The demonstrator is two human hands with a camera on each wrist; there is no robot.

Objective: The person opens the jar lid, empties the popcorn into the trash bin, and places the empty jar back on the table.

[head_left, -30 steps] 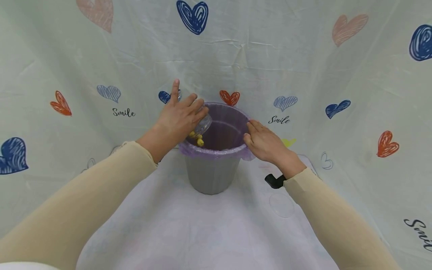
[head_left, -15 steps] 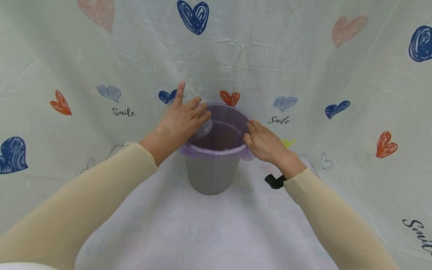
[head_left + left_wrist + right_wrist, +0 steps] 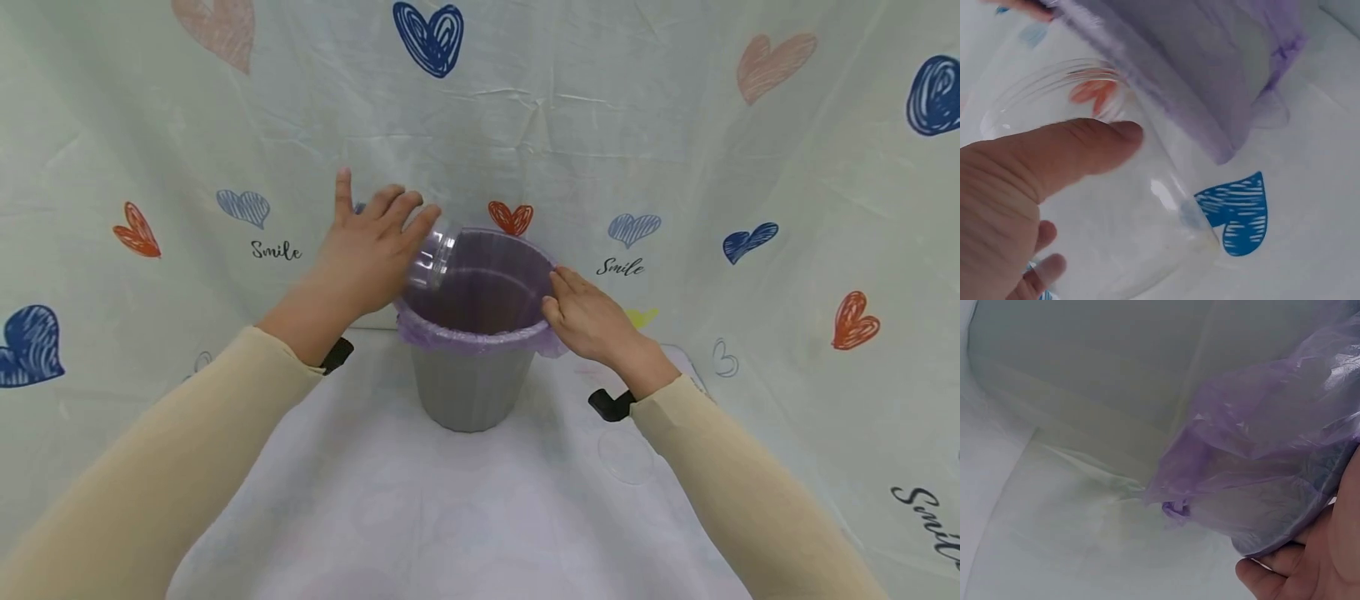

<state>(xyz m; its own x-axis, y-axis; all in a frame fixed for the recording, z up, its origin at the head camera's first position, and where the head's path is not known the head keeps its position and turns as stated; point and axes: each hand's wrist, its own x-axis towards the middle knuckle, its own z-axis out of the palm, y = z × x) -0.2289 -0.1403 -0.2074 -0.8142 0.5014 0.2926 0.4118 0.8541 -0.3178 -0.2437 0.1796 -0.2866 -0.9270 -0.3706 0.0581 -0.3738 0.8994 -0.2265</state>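
My left hand (image 3: 367,258) holds a clear jar (image 3: 435,258) tilted at the left rim of a grey trash bin (image 3: 471,387). In the left wrist view the thumb lies across the jar (image 3: 1129,212), its see-through wall shows no contents, and its mouth end is close to the bag. A thin purple bin bag (image 3: 487,340) lines the bin and folds down over its rim. On the opposite side my right hand (image 3: 592,321) grips the rim over the bag. Fingertips (image 3: 1250,575) show beneath the bag-covered edge in the right wrist view; other fingers are partly hidden.
A clear round disc (image 3: 626,457) lies flat on the white surface (image 3: 457,508), right of the bin. Behind the bin hangs a pale sheet (image 3: 570,150) printed with hearts. A yellow patch (image 3: 642,317) shows beyond my right hand.
Yellow pieces were at the jar's mouth a second ago; half a second ago none showed. My left hand has since moved left with the jar, turning it. The right hand stays put.
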